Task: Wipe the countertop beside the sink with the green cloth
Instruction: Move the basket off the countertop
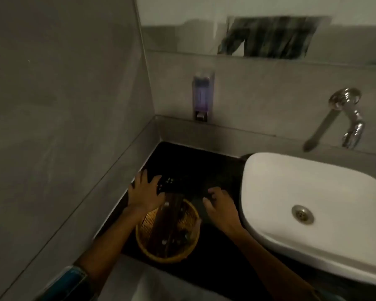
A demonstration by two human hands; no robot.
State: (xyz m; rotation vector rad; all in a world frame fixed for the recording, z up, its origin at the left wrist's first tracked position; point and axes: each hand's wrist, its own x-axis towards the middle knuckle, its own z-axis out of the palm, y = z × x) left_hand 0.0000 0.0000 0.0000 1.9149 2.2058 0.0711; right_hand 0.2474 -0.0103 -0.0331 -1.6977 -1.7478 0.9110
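Note:
The black countertop runs from the left wall to the white sink. In the dim light, a dark cloth, which I take for the green cloth, lies flat on the counter next to the sink's left rim. My right hand rests on its near edge with the fingers curled down onto it. My left hand lies with its fingers spread on a dark studded item that sticks out of a wicker basket.
The round wicker basket holds dark strips and stands at the counter's front, between my forearms. A soap dispenser hangs on the back wall. A chrome tap juts out over the sink. The grey wall closes the left side.

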